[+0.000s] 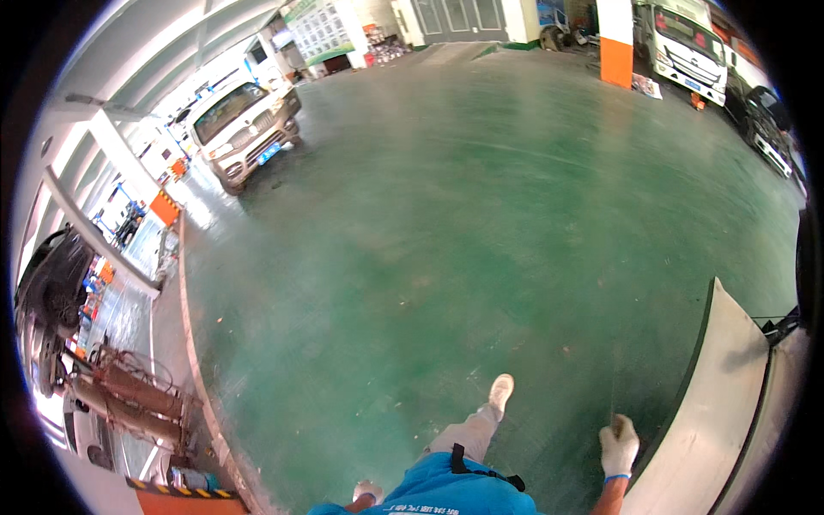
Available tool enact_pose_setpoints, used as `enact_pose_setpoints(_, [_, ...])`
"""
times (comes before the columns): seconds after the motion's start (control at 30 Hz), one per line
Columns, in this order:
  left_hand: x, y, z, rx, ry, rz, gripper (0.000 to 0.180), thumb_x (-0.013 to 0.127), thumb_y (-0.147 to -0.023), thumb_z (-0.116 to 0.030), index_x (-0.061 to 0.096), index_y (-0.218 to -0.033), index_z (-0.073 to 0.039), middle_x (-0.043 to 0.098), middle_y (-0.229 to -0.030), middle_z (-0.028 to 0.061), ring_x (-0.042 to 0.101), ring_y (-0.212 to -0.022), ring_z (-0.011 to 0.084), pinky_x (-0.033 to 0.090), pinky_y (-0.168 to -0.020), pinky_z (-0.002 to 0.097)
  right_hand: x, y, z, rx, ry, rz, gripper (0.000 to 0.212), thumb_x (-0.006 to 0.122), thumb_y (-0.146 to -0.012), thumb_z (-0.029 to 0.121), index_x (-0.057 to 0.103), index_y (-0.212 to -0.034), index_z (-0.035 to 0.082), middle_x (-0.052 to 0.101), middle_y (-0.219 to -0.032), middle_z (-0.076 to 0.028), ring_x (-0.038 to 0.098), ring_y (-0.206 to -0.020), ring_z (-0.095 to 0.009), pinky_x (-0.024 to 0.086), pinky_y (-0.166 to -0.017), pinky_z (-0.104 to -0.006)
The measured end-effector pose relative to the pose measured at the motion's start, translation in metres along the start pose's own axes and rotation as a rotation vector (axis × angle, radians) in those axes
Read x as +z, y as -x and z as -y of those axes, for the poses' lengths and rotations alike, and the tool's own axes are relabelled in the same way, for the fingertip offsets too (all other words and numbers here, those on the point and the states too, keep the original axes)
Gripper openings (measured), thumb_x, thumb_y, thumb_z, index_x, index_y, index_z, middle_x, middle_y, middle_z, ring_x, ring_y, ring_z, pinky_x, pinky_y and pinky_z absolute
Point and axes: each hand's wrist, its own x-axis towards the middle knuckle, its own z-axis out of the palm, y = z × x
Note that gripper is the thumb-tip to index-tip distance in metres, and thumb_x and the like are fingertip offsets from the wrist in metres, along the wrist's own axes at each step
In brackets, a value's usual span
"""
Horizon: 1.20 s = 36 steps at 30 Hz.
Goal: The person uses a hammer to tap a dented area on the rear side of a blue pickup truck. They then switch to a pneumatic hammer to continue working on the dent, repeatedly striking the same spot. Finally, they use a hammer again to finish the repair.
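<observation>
My right hand (618, 446), in a white work glove with a blue cuff, hangs low at the right, its fingers curled. A faint thin line seems to rise from it, too fine to name. Beside this hand, apart from it, stands a pale vehicle panel (717, 386) with a dark edge. My left hand (367, 493), gloved in white too, is at my left side by the blue shirt (455, 489). Its fingers are too small and partly hidden to read. One foot in a light shoe (501, 393) is stepped forward on the green floor (446, 257).
A light-coloured van (245, 129) stands at the far left, a white truck (687, 51) and a dark car (764, 129) at the far right. Rusty gas cylinders (129, 408) lean by the left kerb (197, 369). An orange-based pillar (616, 51) rises at the back.
</observation>
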Motion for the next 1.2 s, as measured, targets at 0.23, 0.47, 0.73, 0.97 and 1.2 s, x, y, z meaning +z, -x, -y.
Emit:
enact_pose_setpoints(0.23, [-0.052, -0.049, -0.314, 0.681, -0.861, -0.146, 0.047, 0.059, -0.092, -0.041, 0.071, -0.127, -0.012, 0.07, -0.128, 0.0133, 0.066, -0.12, 0.0309, 0.053, -0.102, 0.043, -0.103, -0.157, -0.02, 0.479, 0.312, -0.347, 0.048, 0.063, -0.091, 0.04, 0.071, -0.118, 0.0, 0.072, -0.11, -0.027, 0.07, -0.105, -0.041, 0.054, -0.091, -0.0466])
enact_pose_setpoints(0.47, [-0.261, 0.026, -0.812, 1.047, 0.359, -0.326, 0.039, 0.053, -0.085, -0.004, 0.063, -0.123, -0.003, 0.066, -0.102, 0.0116, 0.064, -0.092, 0.028, 0.052, -0.087, 0.0407, -0.113, -0.167, -0.12, 0.838, 0.187, -0.72, 0.051, 0.056, -0.095, 0.049, 0.078, -0.087, 0.003, 0.072, -0.075, -0.022, 0.074, -0.074, -0.036, 0.056, -0.072, -0.045])
enact_pose_setpoints(0.73, [-0.183, 0.283, -1.096, 1.367, 0.223, -0.064, 0.049, 0.052, -0.088, -0.002, 0.056, -0.137, 0.0, 0.067, -0.106, 0.0119, 0.063, -0.077, 0.0186, 0.053, -0.069, 0.0313, -0.141, -0.172, -0.084, 1.21, -0.548, -1.029, 0.037, 0.072, -0.09, 0.031, 0.074, -0.075, -0.003, 0.062, -0.057, -0.006, 0.059, -0.049, -0.016, 0.046, -0.047, -0.0315])
enact_pose_setpoints(0.97, [-0.019, 0.277, -1.215, 1.327, -0.118, 0.179, 0.037, 0.054, -0.084, 0.005, 0.055, -0.12, -0.003, 0.054, -0.082, 0.0076, 0.053, -0.052, 0.0173, 0.045, -0.046, 0.0345, -0.307, -0.288, -0.134, 1.131, -0.398, -0.875, 0.029, 0.068, -0.092, 0.027, 0.07, -0.084, -0.001, 0.067, -0.066, -0.008, 0.063, -0.056, -0.015, 0.051, -0.053, -0.0329])
enact_pose_setpoints(1.2, [0.002, 0.308, -1.437, 1.368, -0.066, 0.137, 0.033, 0.052, -0.085, 0.004, 0.055, -0.116, -0.006, 0.054, -0.08, 0.0082, 0.054, -0.052, 0.0187, 0.045, -0.045, 0.0368, -0.587, -0.489, -0.127, 0.729, 0.321, -1.665, 0.043, 0.065, -0.097, 0.035, 0.067, -0.124, 0.002, 0.074, -0.112, -0.021, 0.072, -0.104, -0.029, 0.054, -0.092, -0.0385])
